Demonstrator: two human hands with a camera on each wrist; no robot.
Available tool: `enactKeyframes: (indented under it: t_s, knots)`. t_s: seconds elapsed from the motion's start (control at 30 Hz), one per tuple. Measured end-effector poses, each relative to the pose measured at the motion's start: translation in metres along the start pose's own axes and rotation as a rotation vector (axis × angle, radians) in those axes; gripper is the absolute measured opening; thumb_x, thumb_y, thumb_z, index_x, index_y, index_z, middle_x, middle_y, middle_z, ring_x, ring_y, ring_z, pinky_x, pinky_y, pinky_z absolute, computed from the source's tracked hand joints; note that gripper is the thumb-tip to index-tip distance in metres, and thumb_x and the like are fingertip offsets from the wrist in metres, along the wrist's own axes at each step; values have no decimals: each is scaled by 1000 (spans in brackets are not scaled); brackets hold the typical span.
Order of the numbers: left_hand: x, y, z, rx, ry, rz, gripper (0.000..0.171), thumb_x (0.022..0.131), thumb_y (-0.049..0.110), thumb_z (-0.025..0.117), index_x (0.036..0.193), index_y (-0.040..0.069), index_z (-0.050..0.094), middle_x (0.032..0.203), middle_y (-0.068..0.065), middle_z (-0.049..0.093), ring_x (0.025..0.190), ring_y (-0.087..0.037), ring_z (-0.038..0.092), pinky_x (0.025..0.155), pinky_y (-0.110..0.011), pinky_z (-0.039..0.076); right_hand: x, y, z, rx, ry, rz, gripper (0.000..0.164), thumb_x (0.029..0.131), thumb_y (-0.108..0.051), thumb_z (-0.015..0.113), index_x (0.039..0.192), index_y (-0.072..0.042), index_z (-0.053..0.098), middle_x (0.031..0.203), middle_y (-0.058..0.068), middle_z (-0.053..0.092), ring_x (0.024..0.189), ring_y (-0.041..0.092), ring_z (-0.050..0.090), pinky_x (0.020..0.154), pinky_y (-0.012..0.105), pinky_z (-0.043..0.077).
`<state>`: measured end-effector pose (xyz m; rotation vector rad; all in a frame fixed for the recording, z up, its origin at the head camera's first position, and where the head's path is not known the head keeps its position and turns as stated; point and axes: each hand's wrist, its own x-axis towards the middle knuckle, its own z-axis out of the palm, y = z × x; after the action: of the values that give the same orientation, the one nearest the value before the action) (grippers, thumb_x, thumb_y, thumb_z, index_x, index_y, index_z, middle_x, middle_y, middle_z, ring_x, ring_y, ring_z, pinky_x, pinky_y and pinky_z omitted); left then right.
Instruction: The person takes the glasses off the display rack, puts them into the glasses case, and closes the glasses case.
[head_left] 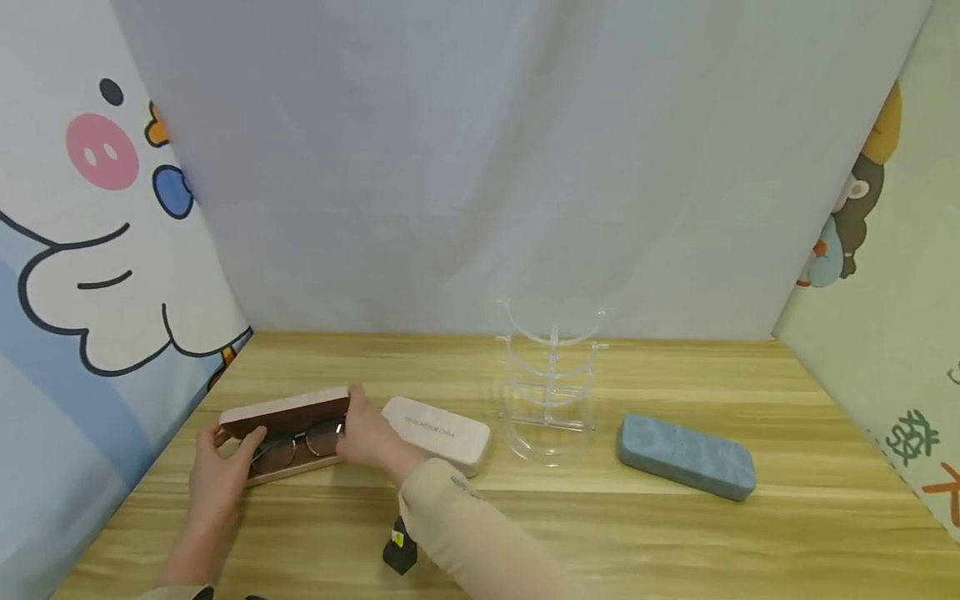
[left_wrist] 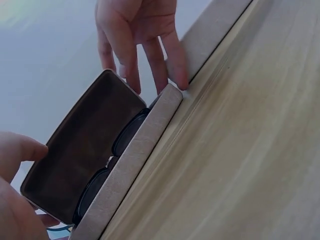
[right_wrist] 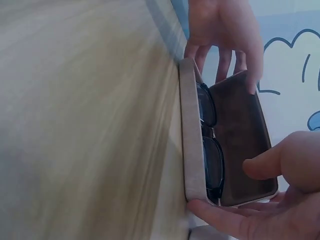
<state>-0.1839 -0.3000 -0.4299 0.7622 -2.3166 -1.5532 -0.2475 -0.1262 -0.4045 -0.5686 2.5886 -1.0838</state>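
Note:
A pale glasses case (head_left: 287, 403) lies with its lid raised on the left of the table, showing a dark brown lining. Inside it is a pair of dark-lensed glasses (head_left: 324, 440), lenses facing out of the opening. My left hand (head_left: 217, 475) holds the case's left end, its thumb at the lid's edge and its fingers behind. At the right end, my right hand (head_left: 372, 433) grips the case; in the right wrist view its thumb lies against the lid's lining (right_wrist: 240, 135) and its fingers reach along the base's end.
A second pale glasses case (head_left: 437, 433), closed, lies right beside my right hand. Farther right stand a clear tiered display rack (head_left: 551, 408) and a closed blue glasses case (head_left: 686, 456). A small black block (head_left: 400, 550) sits by my right sleeve. Fabric walls enclose the wooden table (head_left: 675, 542).

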Motion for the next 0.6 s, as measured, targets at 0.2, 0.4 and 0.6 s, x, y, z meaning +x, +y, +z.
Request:
enactKeyframes:
  t_s: [0.2,0.4,0.6]
  knots:
    - [-2,-4,1,-91,57,-12,77,87,52,48,139,3,20,144,-23,23,130,-41,22,102,-51,25,-6,5,7,87,58,-20,55,91,-12,53,138,-11,24,68,4,52,40,12,33,40,24,31]
    - [1,-8,-1,-119,101,-1,67,87,50,48,127,1,28,142,-23,30,128,-37,24,100,-47,24,-6,8,10,86,171,-47,25,95,-25,47,116,-13,41,67,3,51,47,12,40,43,24,35]
    - [2,-14,-3,-130,87,-13,57,86,48,54,123,9,36,143,-17,30,129,-31,24,98,-42,26,-7,10,11,23,253,-70,14,96,-27,46,98,-14,43,71,-1,51,54,10,44,46,22,37]
